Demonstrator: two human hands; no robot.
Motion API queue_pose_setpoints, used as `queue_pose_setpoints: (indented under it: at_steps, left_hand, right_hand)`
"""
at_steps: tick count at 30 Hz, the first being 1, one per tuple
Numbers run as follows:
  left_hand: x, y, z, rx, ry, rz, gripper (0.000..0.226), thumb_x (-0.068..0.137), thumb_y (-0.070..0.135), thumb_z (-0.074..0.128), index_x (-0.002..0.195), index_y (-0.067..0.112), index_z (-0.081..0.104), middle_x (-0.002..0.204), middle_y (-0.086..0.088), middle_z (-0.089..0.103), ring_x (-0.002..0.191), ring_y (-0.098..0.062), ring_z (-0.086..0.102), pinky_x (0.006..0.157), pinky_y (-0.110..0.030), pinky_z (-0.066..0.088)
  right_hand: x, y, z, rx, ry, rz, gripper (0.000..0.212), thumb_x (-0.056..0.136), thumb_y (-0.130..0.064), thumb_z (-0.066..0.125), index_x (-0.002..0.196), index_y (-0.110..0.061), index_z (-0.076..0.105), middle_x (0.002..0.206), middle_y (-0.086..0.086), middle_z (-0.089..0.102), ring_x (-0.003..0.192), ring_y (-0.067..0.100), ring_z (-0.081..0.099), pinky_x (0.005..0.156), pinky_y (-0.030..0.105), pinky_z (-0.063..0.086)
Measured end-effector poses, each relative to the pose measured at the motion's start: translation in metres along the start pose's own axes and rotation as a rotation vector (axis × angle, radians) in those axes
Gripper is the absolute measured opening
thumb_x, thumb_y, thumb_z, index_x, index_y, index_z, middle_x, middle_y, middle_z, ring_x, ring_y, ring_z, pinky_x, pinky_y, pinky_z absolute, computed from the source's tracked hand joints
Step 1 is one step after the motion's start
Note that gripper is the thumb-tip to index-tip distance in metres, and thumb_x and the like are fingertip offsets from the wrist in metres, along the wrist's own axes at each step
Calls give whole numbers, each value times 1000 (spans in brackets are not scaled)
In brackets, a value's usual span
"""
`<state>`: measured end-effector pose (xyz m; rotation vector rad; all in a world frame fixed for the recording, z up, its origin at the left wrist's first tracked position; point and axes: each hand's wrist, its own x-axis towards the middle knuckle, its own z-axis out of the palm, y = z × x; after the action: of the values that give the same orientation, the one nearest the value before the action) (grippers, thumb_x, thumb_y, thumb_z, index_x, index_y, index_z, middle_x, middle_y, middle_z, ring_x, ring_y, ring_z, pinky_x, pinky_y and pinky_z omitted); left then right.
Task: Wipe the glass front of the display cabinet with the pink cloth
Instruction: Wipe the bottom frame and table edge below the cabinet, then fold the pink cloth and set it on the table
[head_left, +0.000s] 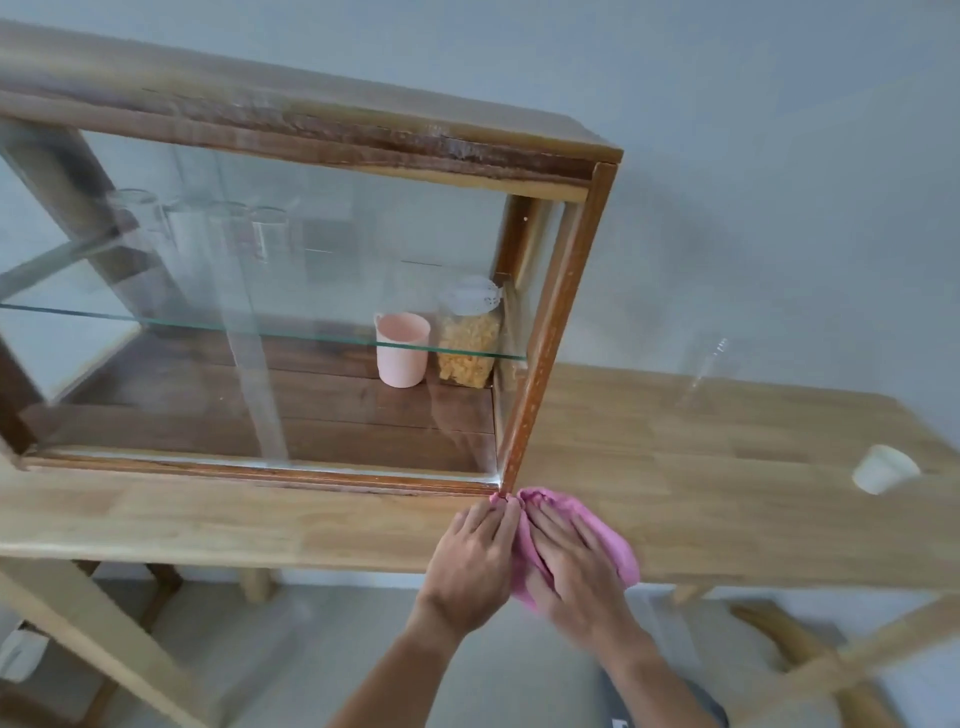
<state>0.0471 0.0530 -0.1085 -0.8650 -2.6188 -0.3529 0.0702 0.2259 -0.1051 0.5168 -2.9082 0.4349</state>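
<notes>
The wooden display cabinet (558, 291) stands on a light wooden table (701, 467), its glass front (270, 291) facing me and streaked with reflections. A pink cloth (597, 530) lies bunched on the table just below the cabinet's lower right corner. My right hand (576, 561) lies flat on top of the cloth, fingers together. My left hand (475, 566) is beside it, its fingertips pinching the cloth's left edge close to the cabinet's corner. Neither hand touches the glass.
Inside the cabinet are a pink cup (401, 349), a jar of yellow flakes (470, 338) and several clear glasses (208, 223) on a glass shelf. A white cup (883, 467) lies tipped on the table at right, and a clear glass (704, 371) stands behind it.
</notes>
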Motion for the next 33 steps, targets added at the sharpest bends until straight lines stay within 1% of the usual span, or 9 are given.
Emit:
queue_pose_setpoints:
  at_steps: [5, 9, 11, 13, 16, 20, 26, 31, 33]
  left_hand:
    - [30, 37, 9, -2, -73, 93, 51, 90, 22, 47, 137, 5, 60, 131, -5, 67, 122, -21, 63, 95, -30, 55]
    - [50, 48, 16, -47, -173, 54, 56, 105, 24, 42, 155, 4, 31, 152, -8, 48, 139, -25, 46, 111, -37, 42]
    - [56, 49, 17, -46, -146, 80, 53, 102, 24, 48, 152, 9, 40, 147, -5, 53, 131, -24, 53, 107, -37, 45]
    - [60, 51, 16, -39, -108, 125, 42, 94, 23, 60, 136, 17, 58, 127, -2, 66, 110, -22, 64, 95, -34, 52]
    - [70, 55, 16, 5, -113, 113, 33, 95, 21, 52, 127, 19, 60, 120, -1, 64, 103, -22, 61, 94, -33, 48]
    - [82, 63, 18, -20, -104, 150, 26, 93, 14, 48, 116, 14, 59, 124, -6, 60, 111, -25, 59, 97, -35, 46]
    - [87, 69, 28, -18, -194, 81, 46, 102, 13, 36, 147, 15, 40, 142, -4, 53, 130, -24, 48, 108, -35, 36]
    - [85, 62, 11, 49, -237, 170, 17, 75, 12, 78, 84, 23, 69, 82, 6, 70, 79, -14, 66, 72, -27, 55]
    - [85, 58, 9, 51, -241, 135, 11, 75, 11, 73, 77, 20, 67, 75, 2, 69, 76, -18, 66, 71, -30, 54]
  right_hand:
    - [-25, 51, -16, 0, -50, 99, 64, 102, -46, 32, 161, -31, 15, 167, -17, 8, 154, -2, -1, 129, 38, 5]
    - [-29, 89, -40, -14, -69, 332, 77, 98, -65, 39, 162, -31, 13, 168, -16, 3, 156, 7, -4, 128, 38, -5]
    - [-37, 97, -50, -100, 72, 440, 77, 93, -67, 51, 155, -24, 35, 165, -3, 23, 153, 26, 20, 122, 43, 10]
    - [-51, 94, -52, -113, 283, 435, 59, 87, -61, 61, 128, -18, 61, 136, 5, 52, 127, 30, 49, 107, 43, 34]
    - [-76, 82, -40, -178, 284, 320, 66, 73, -64, 71, 118, -17, 68, 113, 1, 61, 107, 20, 51, 93, 34, 40]
    - [-84, 82, -38, -182, 268, 286, 60, 62, -17, 94, 119, -17, 73, 112, -2, 68, 107, 15, 55, 89, 34, 50]
    - [-64, 96, -61, 86, 163, 379, 50, 91, 13, 48, 129, -14, 67, 125, -2, 66, 120, 18, 60, 99, 30, 48]
    - [-57, 95, -59, 31, 66, 401, 48, 91, 3, 46, 134, -17, 55, 131, -7, 58, 126, 13, 51, 109, 28, 41]
    - [-50, 92, -59, -1, 77, 387, 43, 97, -13, 50, 140, -15, 53, 138, -4, 57, 129, 15, 51, 111, 29, 39]
